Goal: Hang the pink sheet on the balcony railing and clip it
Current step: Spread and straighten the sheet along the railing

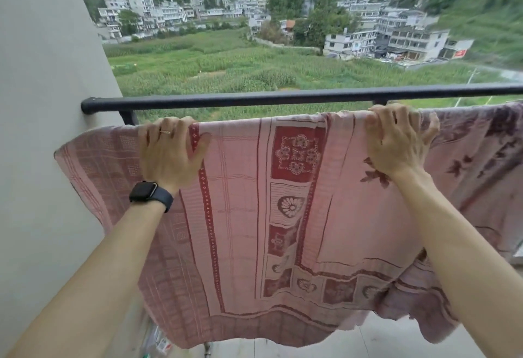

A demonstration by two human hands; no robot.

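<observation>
In the head view, the railing [254,97] runs dark and level across the picture, its left end set into the pale wall [42,103]. The pink sheet [283,216] hangs just below that top rail, on the near side of it, its patterned face toward the person and its lower hem loose above the balcony floor. It has not yet gone over the rail.

The left hand [169,151], below the rail near its wall end, has its fingers curled over the sheet's upper edge and grips it. The right hand [396,142], below the rail farther from the wall, grips the same edge in the same way. Held well apart like this, the two hands appear to keep the edge stretched straight and parallel to the rail, probably so that it can be lifted over in one piece without bunching.

A dark watch [150,193] sits on the left wrist. Beyond the right hand the sheet runs on under the rail; I cannot tell whether anything supports it there. No clips show.
</observation>
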